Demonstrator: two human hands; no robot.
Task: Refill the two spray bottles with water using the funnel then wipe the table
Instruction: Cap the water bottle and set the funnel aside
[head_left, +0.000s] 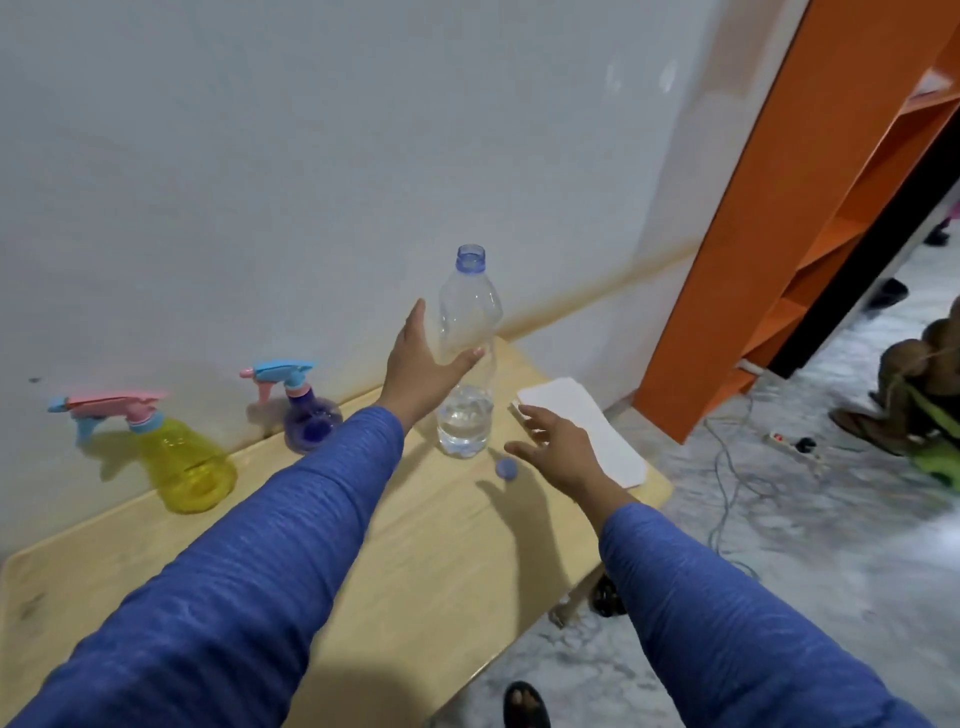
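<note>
Left hand (423, 364): fingers spread straight, thumb touching the water bottle (466, 358), no grip closed. Right hand (558, 447): fingers extended and relaxed, holding nothing, hovering right of the bottle, over the near edge of a white cloth (597, 434). Water bottle: clear, uncapped, upright on the worktop (415, 561), water low. Blue cap (506, 467): just right of the bottle's base. Purple spray bottle (306, 413): left of the bottle. Yellow spray bottle (179, 462): further left.

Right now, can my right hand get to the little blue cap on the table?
Probably yes. The right hand hovers open just right of the blue cap, which lies loose on the table in front of the water bottle. Nothing sits between them.
</note>
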